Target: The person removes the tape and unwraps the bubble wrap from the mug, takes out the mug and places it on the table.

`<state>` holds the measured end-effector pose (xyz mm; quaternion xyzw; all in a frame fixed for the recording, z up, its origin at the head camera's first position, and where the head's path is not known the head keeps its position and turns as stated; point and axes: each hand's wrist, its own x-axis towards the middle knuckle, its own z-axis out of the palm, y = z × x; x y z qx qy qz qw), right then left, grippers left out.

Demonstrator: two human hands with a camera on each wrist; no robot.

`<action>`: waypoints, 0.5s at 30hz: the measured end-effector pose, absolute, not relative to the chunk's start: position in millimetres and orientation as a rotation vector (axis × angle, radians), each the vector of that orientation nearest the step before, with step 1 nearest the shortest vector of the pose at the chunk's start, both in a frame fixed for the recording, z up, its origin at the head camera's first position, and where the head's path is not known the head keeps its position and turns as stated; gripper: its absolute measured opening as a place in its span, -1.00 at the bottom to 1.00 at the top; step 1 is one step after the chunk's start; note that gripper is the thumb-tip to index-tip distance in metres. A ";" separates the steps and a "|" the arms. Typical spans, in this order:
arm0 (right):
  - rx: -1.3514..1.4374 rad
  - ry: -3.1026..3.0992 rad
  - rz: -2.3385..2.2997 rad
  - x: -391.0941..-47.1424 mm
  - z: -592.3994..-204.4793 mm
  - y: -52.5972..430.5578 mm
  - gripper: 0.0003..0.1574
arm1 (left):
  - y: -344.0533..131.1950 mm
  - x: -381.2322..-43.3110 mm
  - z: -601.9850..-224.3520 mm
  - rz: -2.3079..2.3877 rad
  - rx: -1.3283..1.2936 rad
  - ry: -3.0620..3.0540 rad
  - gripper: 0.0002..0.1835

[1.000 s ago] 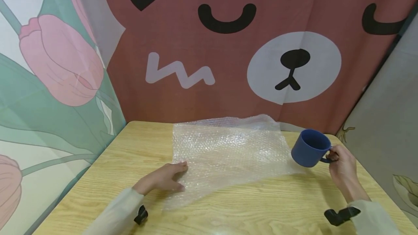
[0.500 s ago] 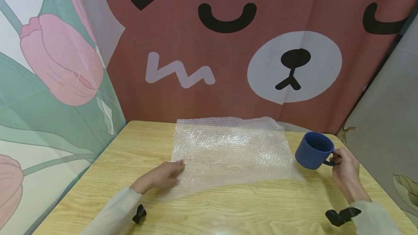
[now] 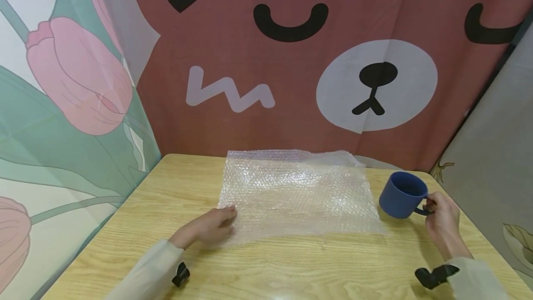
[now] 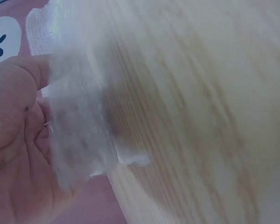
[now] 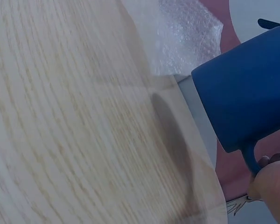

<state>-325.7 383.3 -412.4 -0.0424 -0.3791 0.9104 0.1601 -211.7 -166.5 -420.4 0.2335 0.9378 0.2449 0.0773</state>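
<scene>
A clear sheet of bubble wrap [image 3: 295, 198] lies spread over the middle and back of the table, its far edge rising at the curtain. My left hand [image 3: 210, 226] pinches its near left corner; in the left wrist view, the wrap's edge [image 4: 81, 121] runs between thumb and fingers and hides the fingertips. To the right of the sheet, a blue mug [image 3: 399, 198] is held above the table, tilted a little to the left. My right hand [image 3: 443, 219] grips its handle. In the right wrist view the mug [image 5: 247, 88] casts a long shadow on the wood.
The light wooden table [image 3: 283, 272] ends at a brown curtain [image 3: 233, 128] printed with a bear's face. A tulip-patterned curtain [image 3: 83, 161] hangs on the left, and a grey one [image 3: 499, 152] borders the right side.
The left hand's fingers have closed on the wrap's corner, and the sheet's near edge has straightened and flattened. The right hand has moved the mug slightly right and down, away from the sheet.
</scene>
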 end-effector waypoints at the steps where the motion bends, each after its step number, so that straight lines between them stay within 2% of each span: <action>1: -0.130 -1.078 2.609 -328.5 -413.4 385.5 -0.53 | -163.3 -210.9 -420.8 0.730 0.661 2.818 -0.43; 15: -0.086 -1.166 2.701 -364.8 -426.6 411.5 -0.51 | -127.4 -198.9 -424.6 0.734 0.320 2.852 -0.14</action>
